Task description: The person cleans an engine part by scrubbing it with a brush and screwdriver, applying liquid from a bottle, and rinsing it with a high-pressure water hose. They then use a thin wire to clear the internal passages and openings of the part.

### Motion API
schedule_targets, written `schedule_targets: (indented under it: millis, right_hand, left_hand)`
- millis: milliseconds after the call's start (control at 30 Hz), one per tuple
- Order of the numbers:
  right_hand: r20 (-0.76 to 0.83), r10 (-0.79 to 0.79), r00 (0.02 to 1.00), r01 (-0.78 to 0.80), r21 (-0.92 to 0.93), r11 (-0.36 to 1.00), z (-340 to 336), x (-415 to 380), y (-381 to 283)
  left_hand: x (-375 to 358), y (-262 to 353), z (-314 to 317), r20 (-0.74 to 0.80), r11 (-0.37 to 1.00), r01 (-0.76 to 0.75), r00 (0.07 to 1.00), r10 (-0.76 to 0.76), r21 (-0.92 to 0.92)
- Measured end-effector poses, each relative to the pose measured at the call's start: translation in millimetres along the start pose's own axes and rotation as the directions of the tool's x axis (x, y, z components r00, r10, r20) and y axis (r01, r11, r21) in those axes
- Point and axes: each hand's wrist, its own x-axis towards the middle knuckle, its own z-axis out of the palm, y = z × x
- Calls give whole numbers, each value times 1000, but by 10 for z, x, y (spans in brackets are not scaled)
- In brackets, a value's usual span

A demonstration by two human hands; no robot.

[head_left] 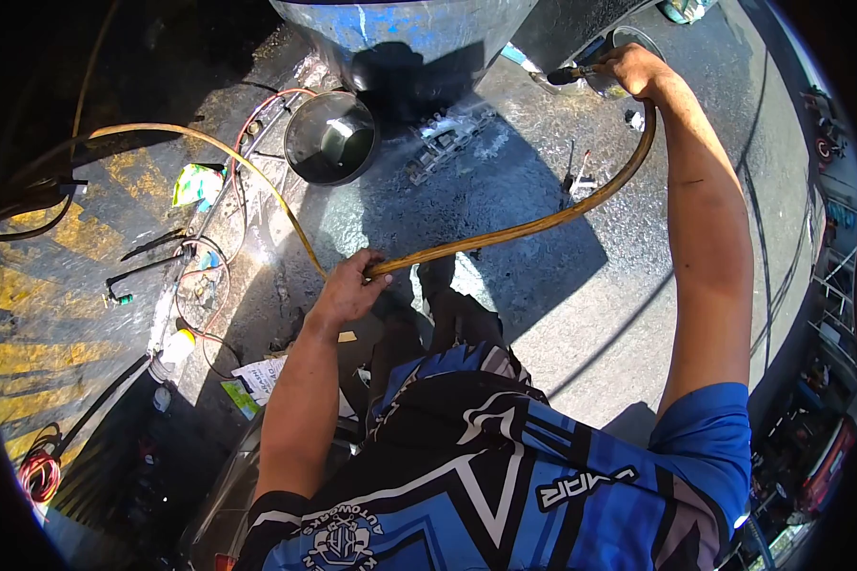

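My left hand [348, 290] is closed around a yellowish-brown hose [505, 231] in front of my body. From there the hose curves up to my right hand [635, 71], which grips a nozzle with a black tip [564, 75] pointing left. The right hand's fingers are partly hidden. Beyond the hose, a metal engine part [448, 147], like a cylinder head, lies on the wet concrete floor. A round dark container [628, 38] stands just behind the right hand.
A blue drum [390, 24] stands at the top, with a black bucket [330, 138] holding dark liquid beside it. Small tools [578, 176] lie right of the engine part. Thin red tubing [230, 257], a white bottle [177, 345] and a printed sack [257, 381] are on the left.
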Motion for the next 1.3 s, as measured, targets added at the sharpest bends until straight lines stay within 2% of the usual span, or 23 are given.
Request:
schedule_targets:
  millis: [67, 167, 267, 333, 433, 467, 500, 533, 600, 633, 700, 800, 867, 933, 967, 1000, 1033, 1067, 1133, 1167, 1233, 1267, 1300]
  right_hand:
    - [-10, 97, 995, -96, 113, 989, 105, 146, 84]
    - [-29, -111, 993, 110, -37, 993, 224, 316, 245]
    - [-3, 0, 1000, 0, 83, 997, 166, 273, 157]
    - [25, -135, 991, 136, -64, 989, 184, 354, 212]
    - [-97, -37, 995, 44, 79, 996, 139, 193, 138]
    - [-5, 2, 1000, -2, 64, 998, 240, 422, 416]
    - [27, -145, 989, 139, 155, 978, 151, 346, 352]
    - [57, -172, 983, 153, 244, 958, 92, 298, 309]
    - [20, -166, 986, 160, 188, 969, 208, 420, 462]
    - [34, -252, 967, 249, 74, 966, 315, 528, 660]
    - [51, -420, 906, 422, -155, 893, 502, 777, 1002]
    - [-5, -301, 954, 301, 35, 953, 519, 828, 896]
    - [-11, -134, 991, 131, 294, 947, 441, 678, 861]
    - [-14, -128, 992, 128, 219, 967, 14, 182, 268]
    - [38, -61, 997, 51, 234, 971, -21, 182, 234]
    - [69, -42, 997, 27, 216, 976, -113, 118, 121]
    - [-80, -300, 951, 306, 83, 948, 178, 366, 475]
    - [-54, -223, 973, 226, 58, 972, 242, 436, 524]
    - [25, -396, 918, 383, -318, 868, 312, 562, 604]
    - [-76, -239, 968, 233, -80, 969, 205, 364, 375]
    - [52, -287, 957, 291, -256, 922, 100, 348, 274]
    - [54, -163, 985, 170, -169, 971, 45, 270, 165]
    - [53, -232, 971, 238, -240, 941, 66, 286, 222]
  left_hand:
    - [9, 10, 25, -10, 1000, 4, 1000, -4, -6]
    - [21, 1, 62, -25, 1000, 8, 1000, -8, -10]
    - [31, 11, 108, -41, 1000, 17, 999, -18, -4]
    - [45, -41, 134, -52, 999, 22, 998, -24, -33]
    - [56, 12, 134, -53, 1000, 10, 999, -10, -7]
    - [60, 34, 129, -33, 1000, 12, 999, -11, 25]
    - [61, 39, 106, -18, 997, 38, 999, -37, 66]
    - [47, 70, 94, -19, 998, 32, 999, -31, 48]
    - [40, 37, 106, -45, 993, -51, 997, 56, 107]
    - [57, -15, 144, -76, 988, -97, 991, 107, 119]
    - [64, 10, 132, -29, 995, -19, 999, 22, 95]
    - [51, -6, 155, -37, 995, -10, 999, 14, 103]
    - [40, 66, 130, -40, 997, -23, 999, 26, 72]
    - [62, 75, 142, -36, 997, -49, 998, 51, 55]
    - [52, 182, 101, 5, 999, 50, 999, -50, 7]
    - [94, 46, 190, -55, 999, -3, 998, 5, 43]
    - [94, 112, 158, -20, 998, 57, 998, -57, 29]
    - [99, 64, 183, -38, 1000, 23, 999, -23, 10]
    - [95, 77, 189, -32, 1000, 24, 999, -24, -17]
    - [101, 110, 195, -24, 999, 36, 999, -36, -24]
    - [88, 152, 177, -16, 997, 74, 997, -74, -36]
    - [100, 82, 205, -22, 998, 47, 999, -48, -38]
    - [99, 73, 210, -31, 999, 37, 999, -38, -30]
